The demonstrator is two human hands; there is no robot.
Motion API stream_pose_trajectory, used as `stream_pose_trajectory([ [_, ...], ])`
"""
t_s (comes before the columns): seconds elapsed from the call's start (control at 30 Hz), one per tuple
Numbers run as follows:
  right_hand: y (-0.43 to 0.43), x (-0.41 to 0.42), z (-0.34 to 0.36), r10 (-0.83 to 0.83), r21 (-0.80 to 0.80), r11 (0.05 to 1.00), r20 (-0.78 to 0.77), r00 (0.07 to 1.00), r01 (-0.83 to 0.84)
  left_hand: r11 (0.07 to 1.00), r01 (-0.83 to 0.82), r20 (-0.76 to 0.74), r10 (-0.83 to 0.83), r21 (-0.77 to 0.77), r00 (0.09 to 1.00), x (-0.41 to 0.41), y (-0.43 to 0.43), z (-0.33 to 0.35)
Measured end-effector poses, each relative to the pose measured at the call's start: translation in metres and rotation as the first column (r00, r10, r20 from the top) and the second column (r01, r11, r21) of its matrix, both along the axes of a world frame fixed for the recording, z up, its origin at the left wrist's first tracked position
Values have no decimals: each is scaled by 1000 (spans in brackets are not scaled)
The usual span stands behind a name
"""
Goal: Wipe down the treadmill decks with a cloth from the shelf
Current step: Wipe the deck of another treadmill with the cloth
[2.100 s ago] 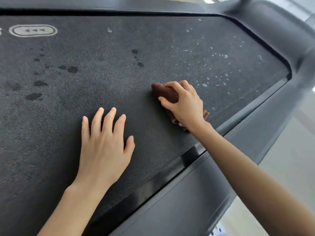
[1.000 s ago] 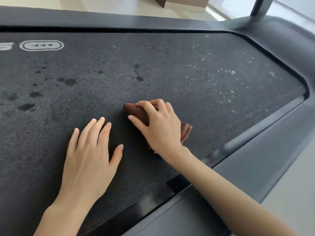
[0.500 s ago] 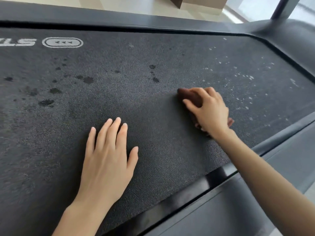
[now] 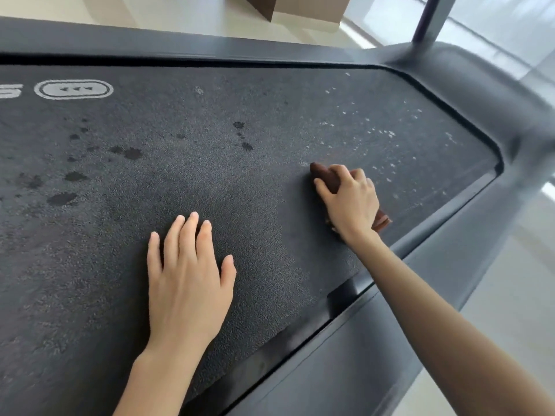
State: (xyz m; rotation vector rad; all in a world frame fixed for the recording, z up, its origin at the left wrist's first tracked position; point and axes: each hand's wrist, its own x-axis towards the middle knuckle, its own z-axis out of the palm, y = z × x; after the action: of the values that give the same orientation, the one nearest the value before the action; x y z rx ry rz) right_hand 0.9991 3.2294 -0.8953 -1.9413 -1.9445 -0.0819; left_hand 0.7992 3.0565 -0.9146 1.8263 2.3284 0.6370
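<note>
Since the fingers (image 4: 342,172) of the right hand (image 4: 351,202) were curled round the bunched brown cloth (image 4: 326,175), pressing it onto the treadmill deck (image 4: 210,187) just beside the white specks (image 4: 387,133), I'd guess those were next. Meanwhile the left hand (image 4: 187,283) lay flat on the deck, fingers straight and close together, probably just bracing the lean.

The brown cloth (image 4: 326,175), bunched into a roll, lies on the treadmill deck (image 4: 210,181) toward its right end, gripped by the right hand (image 4: 350,202). The deck's dark, grainy belt shows darker spots across its left half and pale specks at its right end.
</note>
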Motion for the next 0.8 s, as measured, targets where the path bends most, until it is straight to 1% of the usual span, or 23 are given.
stream_pose_trajectory([
  [0.27,-90,-62,-5,169,50,984,33,985,-171,998,25,58,-22,-57,998,-1,0,6],
  [0.43,-112,-60,1,316,-22,949,62,947,-315,997,56,75,-52,-46,996,-5,-2,7],
  [0.53,-110,-56,3,329,-12,944,27,944,-329,997,66,82,-63,-43,995,-5,-4,7],
  [0.67,-99,-46,1,336,6,942,-30,941,-336,997,49,50,-47,-54,998,-1,-3,7],
  [0.8,-72,-8,2,280,12,960,-34,959,-280,997,41,23,-39,-58,999,2,-1,5],
])
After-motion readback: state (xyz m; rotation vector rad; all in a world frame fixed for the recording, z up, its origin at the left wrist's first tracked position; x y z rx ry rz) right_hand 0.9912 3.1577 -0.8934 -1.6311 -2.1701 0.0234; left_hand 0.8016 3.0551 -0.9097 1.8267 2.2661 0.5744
